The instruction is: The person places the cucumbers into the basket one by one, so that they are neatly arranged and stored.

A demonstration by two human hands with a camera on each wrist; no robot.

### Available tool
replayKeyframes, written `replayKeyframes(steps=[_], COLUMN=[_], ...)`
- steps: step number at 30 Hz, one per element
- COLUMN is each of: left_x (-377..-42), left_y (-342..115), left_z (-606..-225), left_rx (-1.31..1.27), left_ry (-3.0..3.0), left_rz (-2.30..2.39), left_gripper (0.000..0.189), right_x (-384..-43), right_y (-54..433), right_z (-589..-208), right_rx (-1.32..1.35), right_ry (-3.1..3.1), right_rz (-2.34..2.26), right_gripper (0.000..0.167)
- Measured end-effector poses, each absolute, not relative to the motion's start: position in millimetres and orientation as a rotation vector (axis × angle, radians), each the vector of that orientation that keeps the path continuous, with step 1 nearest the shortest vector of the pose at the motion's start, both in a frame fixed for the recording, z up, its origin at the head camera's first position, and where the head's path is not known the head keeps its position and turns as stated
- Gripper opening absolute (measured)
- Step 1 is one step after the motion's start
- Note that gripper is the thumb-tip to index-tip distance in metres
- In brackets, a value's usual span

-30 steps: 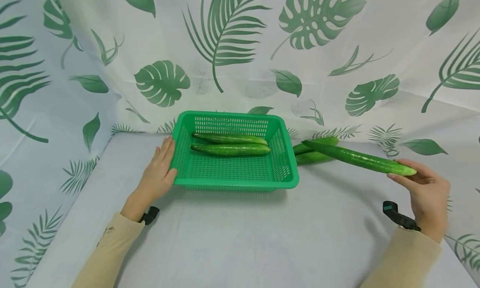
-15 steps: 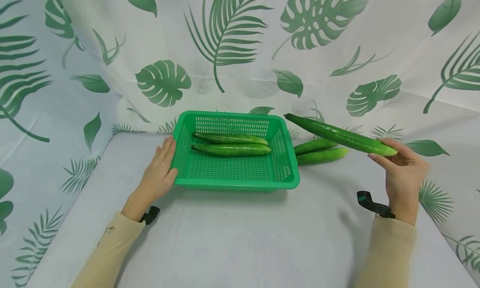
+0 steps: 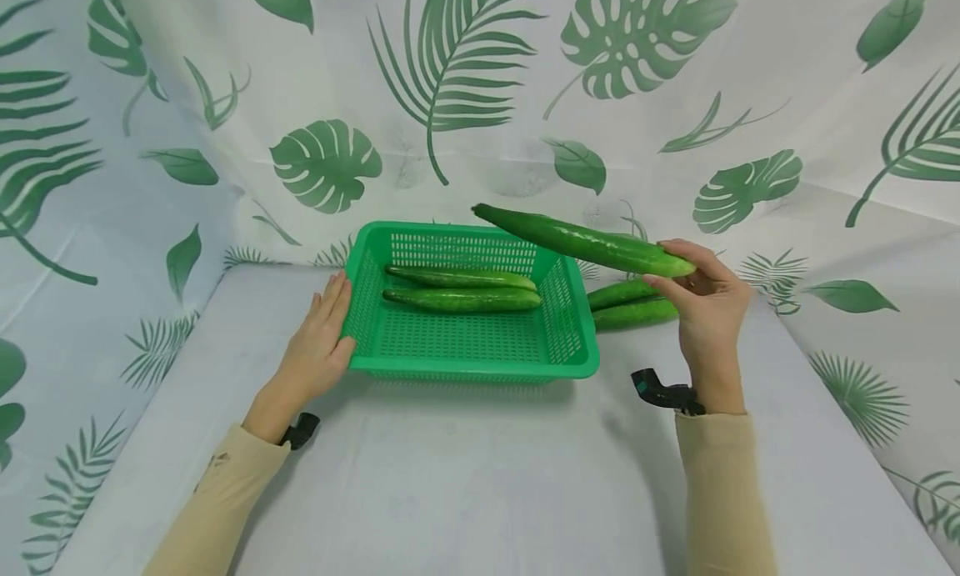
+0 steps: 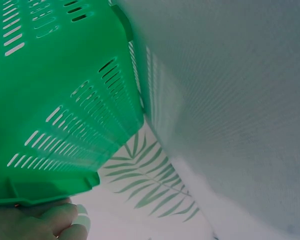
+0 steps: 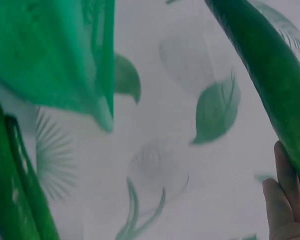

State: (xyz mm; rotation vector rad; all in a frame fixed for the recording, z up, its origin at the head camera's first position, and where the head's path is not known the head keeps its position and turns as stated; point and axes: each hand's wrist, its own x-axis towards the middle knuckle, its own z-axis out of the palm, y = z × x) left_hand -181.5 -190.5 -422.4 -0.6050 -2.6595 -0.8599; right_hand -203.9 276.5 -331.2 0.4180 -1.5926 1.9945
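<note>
My right hand (image 3: 708, 305) pinches a long cucumber (image 3: 577, 238) by its pale end, thumb below and fingers above. The cucumber's dark tip points left, over the back right part of a green plastic basket (image 3: 472, 366). Two cucumbers (image 3: 461, 299) lie side by side inside the basket toward its back. My left hand (image 3: 315, 338) rests with straight fingers against the basket's left side; in the left wrist view its fingers (image 4: 60, 217) show at the rim. The right wrist view has the held cucumber (image 5: 265, 65) at its right edge, with fingers (image 5: 285, 200) along it.
Two more cucumbers (image 3: 633, 312) lie on the white table (image 3: 480, 476) just right of the basket, partly behind it and the right hand. A white cloth (image 3: 487, 167) with green leaf prints rises close behind the basket and at both sides.
My right hand has carried the cucumber left and upward, from right of the basket to where its tip overhangs it. The left hand and basket have stayed in place.
</note>
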Motion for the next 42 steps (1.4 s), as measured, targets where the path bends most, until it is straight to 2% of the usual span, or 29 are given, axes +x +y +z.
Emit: replayKeyframes(steps=[9, 18, 31, 42], left_x=[-181.5, -180.8, -180.4, -180.1], left_y=[-189.7, -187.4, -186.2, -189.4], left_z=[-421.3, -420.1, -419.4, -420.0], left_rx=[-0.608, -0.605, -0.608, -0.608], left_ry=[-2.663, -2.667, -2.678, -2.673], left_rz=[-0.858, -0.865, -0.874, -0.879], left_gripper=[0.071, 0.072, 0.072, 0.072], right_x=[-211.3, -209.2, -206.4, -209.3], right_y=[222.3, 185.4, 162.4, 159.3], right_z=[-325.4, -342.3, -372.8, -378.8], right_rx=[0.553, 0.466, 0.194, 0.092], right_ry=[-1.805, -2.107, -2.487, -2.701], right_rz=[1.947, 1.862, 1.818, 1.611], right_gripper=[0.039, 0.038, 0.042, 0.039])
